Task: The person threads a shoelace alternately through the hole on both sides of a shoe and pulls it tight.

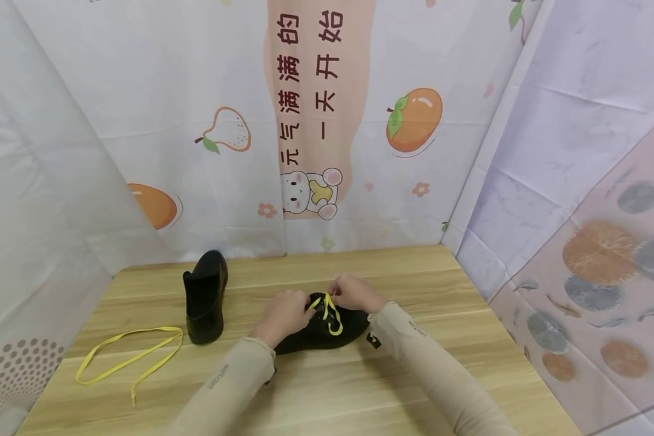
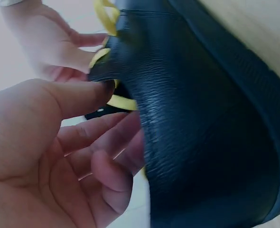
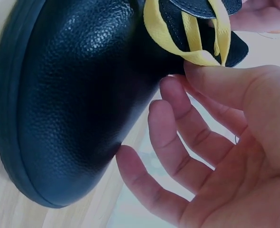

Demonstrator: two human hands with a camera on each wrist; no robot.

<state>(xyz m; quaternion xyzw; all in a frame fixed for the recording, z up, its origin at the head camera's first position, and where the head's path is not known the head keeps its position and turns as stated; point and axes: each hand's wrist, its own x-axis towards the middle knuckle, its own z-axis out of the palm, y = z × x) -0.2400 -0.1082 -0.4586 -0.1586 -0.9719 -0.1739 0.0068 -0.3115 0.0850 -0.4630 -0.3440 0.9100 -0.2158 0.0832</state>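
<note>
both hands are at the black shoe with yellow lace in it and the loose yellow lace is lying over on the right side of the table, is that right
Not quite: the loose yellow lace lies on the left side of the table, as the head view shows. The rest of your statement stands.

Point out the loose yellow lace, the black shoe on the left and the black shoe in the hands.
Loose yellow lace [image 1: 163, 329], head view: its far strand.
Left black shoe [image 1: 206, 303], head view: about mid-length.
Handled black shoe [image 3: 78, 95], right wrist view: its toe leather.
</note>
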